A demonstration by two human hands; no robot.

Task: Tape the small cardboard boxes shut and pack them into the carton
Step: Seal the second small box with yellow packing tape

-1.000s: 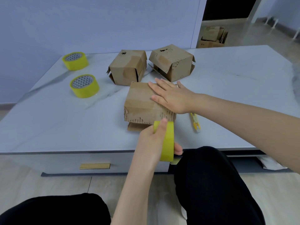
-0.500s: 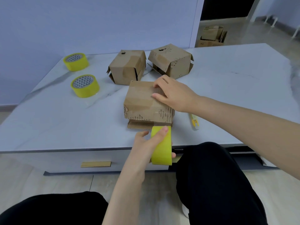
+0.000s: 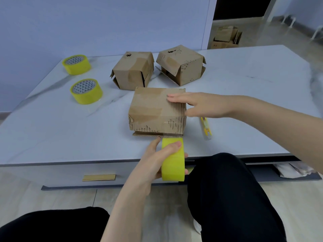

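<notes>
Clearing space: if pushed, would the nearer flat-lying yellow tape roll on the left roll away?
Probably not: the tape roll lies flat on its face, so it should slide. The table looks glossy, so likely easily.

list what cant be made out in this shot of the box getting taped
Head view only.
- Whether tape from the roll in the left hand is stuck to the box: the join is too small to tell.
- Box's right side: covered by the right hand.
- Box's far side: hidden by the box itself.
- Cutter: top end hidden behind the right hand.
- Cartons past the doorway: blurred, contents unseen.
</notes>
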